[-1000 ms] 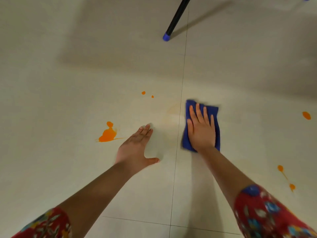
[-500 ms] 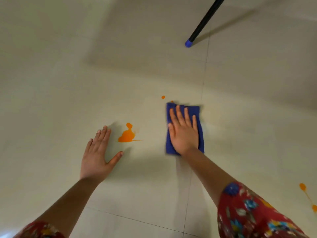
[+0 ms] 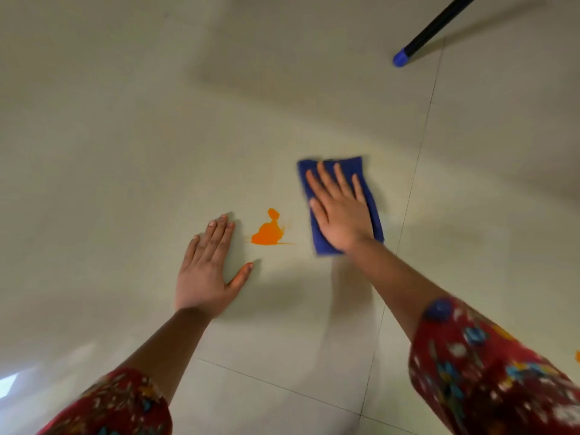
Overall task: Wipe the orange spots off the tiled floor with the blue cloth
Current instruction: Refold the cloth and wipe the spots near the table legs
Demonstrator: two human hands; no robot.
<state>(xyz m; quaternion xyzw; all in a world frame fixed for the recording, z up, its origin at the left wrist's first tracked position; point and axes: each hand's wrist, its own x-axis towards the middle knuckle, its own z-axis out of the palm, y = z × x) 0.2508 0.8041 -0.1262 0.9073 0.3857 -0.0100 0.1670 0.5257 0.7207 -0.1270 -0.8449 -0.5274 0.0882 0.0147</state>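
Fingers (image 3: 328,183) straight and slightly spread, the right hand (image 3: 340,211) presses the folded blue cloth (image 3: 319,240) flat on the pale tiled floor (image 3: 125,152), just right of the large orange splash (image 3: 269,233). Compared with half a second ago, the cloth sits nearer the splash, and the small orange dot by its top edge no longer shows. The left hand (image 3: 205,271) lies flat on the floor just left of the splash, fingers together, thumb out.

Right hand (image 3: 340,219) on cloth (image 3: 356,164), left hand (image 3: 204,271) apparently flat on floor (image 3: 125,183) — spot (image 3: 268,235) between them.
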